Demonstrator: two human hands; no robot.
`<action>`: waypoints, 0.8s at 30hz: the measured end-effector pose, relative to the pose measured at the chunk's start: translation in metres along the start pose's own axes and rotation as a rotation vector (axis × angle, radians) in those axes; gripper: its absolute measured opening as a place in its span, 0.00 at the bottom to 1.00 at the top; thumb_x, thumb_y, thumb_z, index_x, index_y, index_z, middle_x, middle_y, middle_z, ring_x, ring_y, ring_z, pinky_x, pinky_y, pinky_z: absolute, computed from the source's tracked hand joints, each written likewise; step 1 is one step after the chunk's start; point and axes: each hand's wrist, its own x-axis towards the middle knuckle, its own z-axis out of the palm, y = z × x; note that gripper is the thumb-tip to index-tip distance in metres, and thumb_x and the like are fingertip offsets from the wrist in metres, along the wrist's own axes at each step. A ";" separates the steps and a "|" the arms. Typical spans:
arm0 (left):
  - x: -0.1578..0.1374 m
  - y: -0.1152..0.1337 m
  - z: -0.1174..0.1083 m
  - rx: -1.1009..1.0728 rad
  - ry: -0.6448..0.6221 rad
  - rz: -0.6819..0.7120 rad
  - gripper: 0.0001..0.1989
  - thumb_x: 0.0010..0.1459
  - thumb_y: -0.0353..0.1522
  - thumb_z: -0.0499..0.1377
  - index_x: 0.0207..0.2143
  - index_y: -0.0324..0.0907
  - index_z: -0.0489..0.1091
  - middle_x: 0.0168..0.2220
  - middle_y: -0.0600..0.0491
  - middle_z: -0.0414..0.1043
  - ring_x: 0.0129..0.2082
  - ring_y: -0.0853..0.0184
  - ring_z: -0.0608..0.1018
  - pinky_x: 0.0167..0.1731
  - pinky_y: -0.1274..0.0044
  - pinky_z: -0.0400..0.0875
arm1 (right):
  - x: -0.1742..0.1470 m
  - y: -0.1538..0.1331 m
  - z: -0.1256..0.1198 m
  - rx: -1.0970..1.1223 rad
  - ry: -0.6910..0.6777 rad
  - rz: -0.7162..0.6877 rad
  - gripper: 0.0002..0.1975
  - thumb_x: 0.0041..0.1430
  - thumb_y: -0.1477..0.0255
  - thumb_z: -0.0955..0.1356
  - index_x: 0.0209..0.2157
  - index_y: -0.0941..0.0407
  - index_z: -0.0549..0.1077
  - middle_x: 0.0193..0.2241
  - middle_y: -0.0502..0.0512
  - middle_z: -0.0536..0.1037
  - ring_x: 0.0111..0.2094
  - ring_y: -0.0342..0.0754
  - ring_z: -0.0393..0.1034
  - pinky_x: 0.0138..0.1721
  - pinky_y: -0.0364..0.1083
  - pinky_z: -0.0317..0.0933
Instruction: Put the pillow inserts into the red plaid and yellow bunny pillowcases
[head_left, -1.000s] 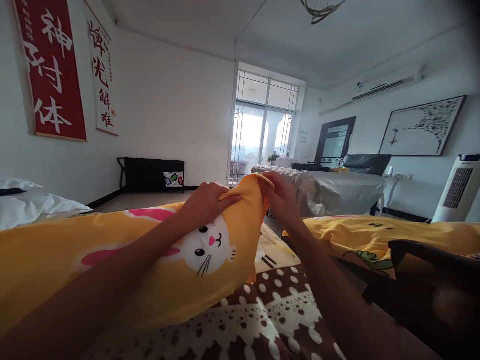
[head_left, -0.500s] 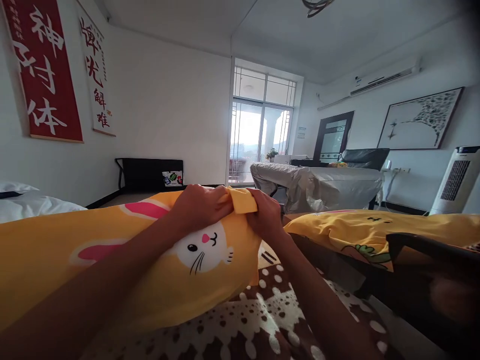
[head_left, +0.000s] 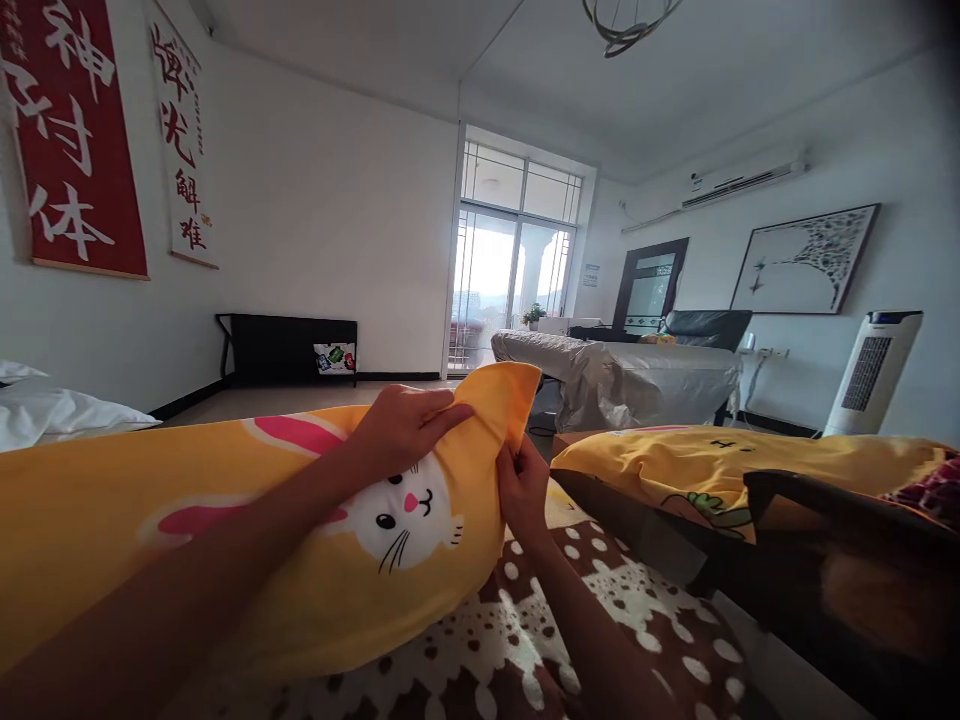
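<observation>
A stuffed yellow pillowcase (head_left: 277, 590) with a white rabbit print lies across the left and middle of the view. My left hand (head_left: 405, 430) is closed on its cloth near the upper edge, above the rabbit's face, thumb pointing right. At the pillowcase's right end, my right hand (head_left: 523, 485) pinches the edge with fingers curled. Between and above the hands, a corner of the cloth stands up in a point. Under the pillowcase lies a brown and cream patterned blanket (head_left: 540, 640).
To the right, another yellow cloth item (head_left: 660, 460) with a carrot print rests on a dark box-like object. Behind it stands a table under plastic sheeting (head_left: 645, 385). A white tower fan (head_left: 870, 375) is at far right. White bedding (head_left: 67, 415) lies at left.
My right hand has moved down along the pillowcase's end. The corner, folded over between my hands before, now stands up. The view has shifted slightly.
</observation>
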 end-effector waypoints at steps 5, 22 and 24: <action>0.017 0.016 -0.021 0.223 -0.015 -0.111 0.21 0.59 0.47 0.49 0.20 0.42 0.56 0.18 0.59 0.57 0.20 0.73 0.59 0.23 0.78 0.53 | -0.008 -0.016 0.034 0.004 0.212 -0.062 0.16 0.60 0.60 0.62 0.24 0.53 0.56 0.20 0.43 0.56 0.23 0.41 0.50 0.23 0.41 0.50; 0.031 0.047 -0.006 0.621 -0.021 0.000 0.09 0.59 0.31 0.49 0.32 0.40 0.68 0.22 0.54 0.68 0.19 0.72 0.63 0.21 0.76 0.44 | 0.023 -0.036 -0.003 0.204 0.035 -0.005 0.20 0.52 0.54 0.67 0.22 0.55 0.62 0.17 0.44 0.58 0.20 0.39 0.50 0.21 0.40 0.50; 0.034 0.047 -0.003 0.551 -0.039 0.090 0.10 0.61 0.32 0.48 0.31 0.40 0.67 0.23 0.54 0.68 0.22 0.71 0.66 0.22 0.77 0.46 | 0.027 -0.042 -0.010 0.216 -0.035 0.006 0.20 0.50 0.53 0.68 0.24 0.55 0.65 0.18 0.46 0.63 0.20 0.40 0.55 0.21 0.41 0.53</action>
